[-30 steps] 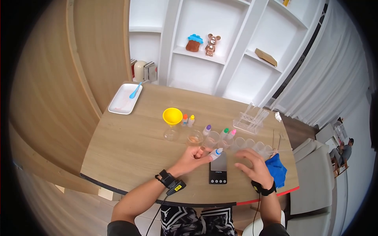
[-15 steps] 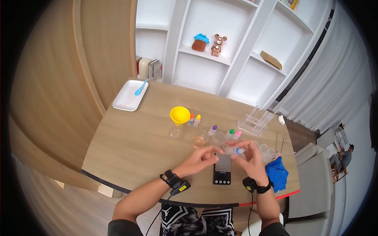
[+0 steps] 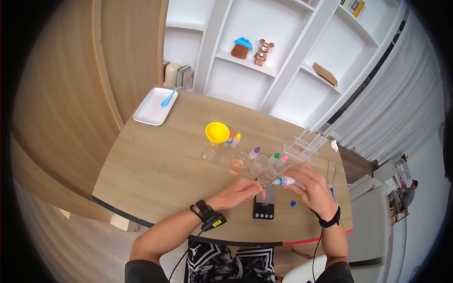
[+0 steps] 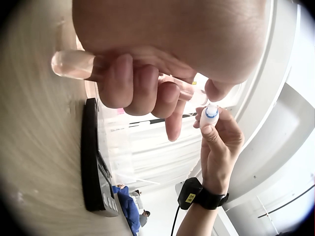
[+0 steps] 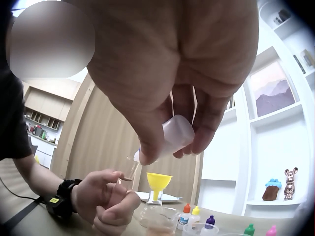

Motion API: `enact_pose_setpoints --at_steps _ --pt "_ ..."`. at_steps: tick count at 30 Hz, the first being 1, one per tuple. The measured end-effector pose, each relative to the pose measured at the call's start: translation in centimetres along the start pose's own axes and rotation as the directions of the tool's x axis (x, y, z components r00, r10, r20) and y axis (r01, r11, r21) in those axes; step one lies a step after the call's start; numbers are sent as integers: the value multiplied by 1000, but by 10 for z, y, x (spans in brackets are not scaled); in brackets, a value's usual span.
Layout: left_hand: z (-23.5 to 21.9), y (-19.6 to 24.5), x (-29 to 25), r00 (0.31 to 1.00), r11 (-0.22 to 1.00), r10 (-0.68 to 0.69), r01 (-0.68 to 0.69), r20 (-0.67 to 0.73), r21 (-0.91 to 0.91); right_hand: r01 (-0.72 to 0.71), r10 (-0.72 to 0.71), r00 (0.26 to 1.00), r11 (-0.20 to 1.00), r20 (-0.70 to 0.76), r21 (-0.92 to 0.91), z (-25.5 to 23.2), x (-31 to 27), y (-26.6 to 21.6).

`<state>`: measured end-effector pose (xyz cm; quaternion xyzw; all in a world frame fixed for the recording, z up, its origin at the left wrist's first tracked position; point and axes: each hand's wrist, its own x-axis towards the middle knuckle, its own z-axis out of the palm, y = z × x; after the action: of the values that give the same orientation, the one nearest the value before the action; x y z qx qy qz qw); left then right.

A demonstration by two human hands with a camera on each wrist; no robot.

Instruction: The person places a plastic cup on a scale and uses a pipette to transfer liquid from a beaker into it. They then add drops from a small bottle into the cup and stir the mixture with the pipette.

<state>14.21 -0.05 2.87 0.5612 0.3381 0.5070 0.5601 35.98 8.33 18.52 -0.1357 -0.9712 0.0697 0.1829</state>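
My left hand (image 3: 239,192) has its fingers curled round a clear test tube (image 4: 74,65), which holds a pale pinkish liquid. In the left wrist view the tube lies nearly level, its rounded end jutting past the fingers. My right hand (image 3: 315,188) pinches a small white dropper bottle (image 5: 173,140) with a blue ring at its neck. Tipped over, the bottle points its nozzle at the tube's mouth. Below the right hand a blue cap (image 3: 293,203) lies on the table, beside a black digital scale (image 3: 263,210).
Beyond the hands stand a plastic cup with pinkish liquid (image 3: 239,165), another clear cup (image 3: 260,165) and several capped dropper bottles. A yellow funnel (image 3: 217,133) sits on a flask (image 3: 210,153). A tube rack (image 3: 301,147) is at the back right, a white tray (image 3: 150,113) back left.
The dropper bottle has passed from my left hand to my right and is now tipped toward the tube. The blue cap has come to lie on the table.
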Motion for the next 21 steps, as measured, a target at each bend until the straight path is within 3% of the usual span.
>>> enact_pose_setpoints --at_steps 6,21 --pt "1 -8 2 998 996 60 -60 8 69 73 -73 997 992 3 -105 -3 0 -8" --pt "-2 -8 1 999 993 27 -30 23 113 141 -144 990 970 -2 -196 -4 2 -9"
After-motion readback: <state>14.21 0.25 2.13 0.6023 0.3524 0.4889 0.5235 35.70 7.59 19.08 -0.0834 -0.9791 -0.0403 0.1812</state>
